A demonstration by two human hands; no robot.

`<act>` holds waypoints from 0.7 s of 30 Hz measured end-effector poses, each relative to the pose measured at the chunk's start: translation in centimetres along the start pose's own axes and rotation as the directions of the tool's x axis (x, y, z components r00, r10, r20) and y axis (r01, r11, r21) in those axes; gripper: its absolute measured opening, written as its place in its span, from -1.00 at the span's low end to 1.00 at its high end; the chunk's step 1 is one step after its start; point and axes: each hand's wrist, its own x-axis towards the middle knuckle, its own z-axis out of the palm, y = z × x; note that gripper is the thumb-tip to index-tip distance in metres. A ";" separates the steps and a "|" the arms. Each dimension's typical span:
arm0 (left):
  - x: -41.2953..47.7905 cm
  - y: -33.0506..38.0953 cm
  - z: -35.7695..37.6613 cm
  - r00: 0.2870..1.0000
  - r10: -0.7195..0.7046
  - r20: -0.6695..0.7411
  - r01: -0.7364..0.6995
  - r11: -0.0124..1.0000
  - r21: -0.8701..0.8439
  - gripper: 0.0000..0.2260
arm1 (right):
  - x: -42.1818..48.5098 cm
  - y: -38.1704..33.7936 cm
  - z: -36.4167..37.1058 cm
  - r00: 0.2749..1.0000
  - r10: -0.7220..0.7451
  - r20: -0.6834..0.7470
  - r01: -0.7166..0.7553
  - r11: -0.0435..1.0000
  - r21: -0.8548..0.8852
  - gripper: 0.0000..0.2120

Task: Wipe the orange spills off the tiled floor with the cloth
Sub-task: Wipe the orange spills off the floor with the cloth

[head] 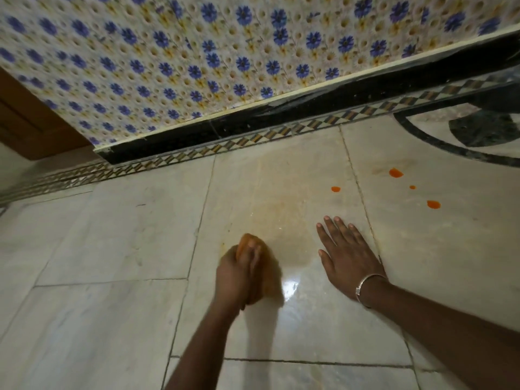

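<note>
On the tiled floor (118,319), the flat right hand (347,260) with wide fingers gives support, the left hand (239,274) fingers hold the cloth (270,280), which should press toward the small orange spills (396,172).

Home interior; floral wall tiles (197,52)

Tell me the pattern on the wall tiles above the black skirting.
Blue flowers with yellow dots on white wall tiles, seen in the head view.
</note>
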 end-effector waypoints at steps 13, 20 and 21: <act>6.0 -5.0 -4.0 0.964 0.203 -0.172 -0.091 0.859 0.505 -0.30 | 1.4 -2.1 -0.7 0.999 -0.009 -0.050 0.012 0.998 0.058 -0.37; 11.4 -7.3 0.2 0.970 0.237 0.059 -0.203 0.650 0.733 -0.37 | 4.1 -5.2 1.6 0.976 -0.208 0.067 0.206 0.978 0.035 -0.36; 12.0 -7.5 -0.8 0.976 0.217 0.029 -0.169 0.664 0.728 -0.38 | 4.0 -5.1 1.8 0.975 -0.207 0.074 0.205 0.978 0.035 -0.35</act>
